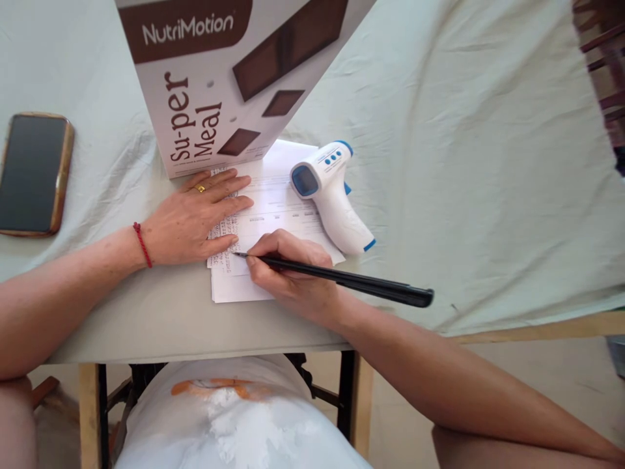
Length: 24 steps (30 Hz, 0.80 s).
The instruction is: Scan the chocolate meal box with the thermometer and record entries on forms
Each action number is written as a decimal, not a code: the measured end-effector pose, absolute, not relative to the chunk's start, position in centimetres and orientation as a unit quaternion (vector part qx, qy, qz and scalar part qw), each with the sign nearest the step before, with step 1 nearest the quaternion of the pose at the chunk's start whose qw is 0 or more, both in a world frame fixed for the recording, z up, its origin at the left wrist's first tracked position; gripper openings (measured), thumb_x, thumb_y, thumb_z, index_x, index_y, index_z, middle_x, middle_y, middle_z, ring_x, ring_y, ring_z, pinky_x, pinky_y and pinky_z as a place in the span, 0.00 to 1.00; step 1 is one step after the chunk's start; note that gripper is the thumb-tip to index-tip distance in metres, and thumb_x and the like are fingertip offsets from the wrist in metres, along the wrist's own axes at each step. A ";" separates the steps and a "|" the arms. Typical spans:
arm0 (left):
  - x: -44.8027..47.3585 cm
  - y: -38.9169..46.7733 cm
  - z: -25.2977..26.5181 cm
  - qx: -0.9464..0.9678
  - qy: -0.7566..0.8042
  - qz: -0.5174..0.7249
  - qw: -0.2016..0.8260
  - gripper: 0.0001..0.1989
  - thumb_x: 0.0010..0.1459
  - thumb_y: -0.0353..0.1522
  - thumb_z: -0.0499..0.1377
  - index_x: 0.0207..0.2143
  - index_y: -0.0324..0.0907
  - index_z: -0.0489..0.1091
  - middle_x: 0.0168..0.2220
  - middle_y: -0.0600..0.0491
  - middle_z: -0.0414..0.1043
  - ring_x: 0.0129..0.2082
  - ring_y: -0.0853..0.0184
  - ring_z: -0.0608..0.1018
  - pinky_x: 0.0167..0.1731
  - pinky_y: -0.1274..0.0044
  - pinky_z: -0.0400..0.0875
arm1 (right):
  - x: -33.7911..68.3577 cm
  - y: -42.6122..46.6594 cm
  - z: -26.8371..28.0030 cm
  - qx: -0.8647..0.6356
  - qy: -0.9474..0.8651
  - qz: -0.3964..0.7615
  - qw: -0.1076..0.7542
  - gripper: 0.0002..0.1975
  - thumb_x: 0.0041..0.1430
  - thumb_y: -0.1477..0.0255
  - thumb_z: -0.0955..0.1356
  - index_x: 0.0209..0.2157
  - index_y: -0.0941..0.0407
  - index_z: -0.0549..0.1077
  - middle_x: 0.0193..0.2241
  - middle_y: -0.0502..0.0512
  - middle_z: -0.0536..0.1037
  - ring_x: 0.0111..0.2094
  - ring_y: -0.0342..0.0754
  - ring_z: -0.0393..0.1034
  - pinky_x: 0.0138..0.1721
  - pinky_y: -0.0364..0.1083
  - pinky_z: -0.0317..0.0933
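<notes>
My right hand [293, 273] grips a black pen [361, 279], its tip resting on a written-on sheet of paper [239, 284]. Small handwriting covers the sheet's left part, and printed lines run across the rest. My left hand [205, 212] lies flat with fingers spread over the paper's left edge, its thumb close to the pen tip. It wears a gold ring and a red cord bracelet. A white and blue infrared thermometer [334, 202] lies on the right part of the papers. Just beyond my left fingers stands a white and brown "Su-per Meal" box [195, 98].
A dark-screened phone in a brown case [35, 172] lies at the far left. Pale cloth covers the table [488, 195], whose near edge runs in front of my body. Something dark and slatted [603, 71] is at the upper right.
</notes>
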<state>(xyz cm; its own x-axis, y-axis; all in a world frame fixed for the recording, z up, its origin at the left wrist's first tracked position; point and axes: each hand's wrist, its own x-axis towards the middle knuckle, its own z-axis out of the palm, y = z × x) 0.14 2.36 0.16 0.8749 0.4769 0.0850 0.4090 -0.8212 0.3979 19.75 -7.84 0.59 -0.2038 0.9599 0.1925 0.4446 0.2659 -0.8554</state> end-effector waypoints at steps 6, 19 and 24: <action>0.1 2.4 0.1 0.950 0.233 0.090 0.186 0.24 0.66 0.40 0.55 0.61 0.42 0.67 0.70 0.44 0.58 0.71 0.50 0.59 0.70 0.54 0.53 | 19.8 -7.9 0.5 -0.512 -0.695 0.333 0.380 0.08 0.54 0.80 0.65 0.26 0.52 0.67 0.20 0.45 0.71 0.21 0.40 0.61 0.23 0.42 0.57; 0.2 2.3 0.3 0.948 0.236 0.086 0.194 0.24 0.65 0.37 0.55 0.61 0.40 0.67 0.70 0.42 0.58 0.71 0.49 0.59 0.70 0.55 0.52 | 19.8 -7.9 0.4 -0.521 -0.686 0.323 0.392 0.08 0.52 0.80 0.65 0.26 0.52 0.66 0.19 0.44 0.69 0.20 0.40 0.60 0.23 0.42 0.57; 0.1 2.3 0.2 0.949 0.234 0.091 0.188 0.23 0.65 0.38 0.55 0.61 0.42 0.67 0.70 0.44 0.58 0.71 0.50 0.59 0.70 0.55 0.53 | 19.7 -7.9 0.5 -0.520 -0.689 0.327 0.385 0.08 0.53 0.80 0.65 0.25 0.52 0.66 0.19 0.44 0.69 0.20 0.40 0.61 0.23 0.42 0.56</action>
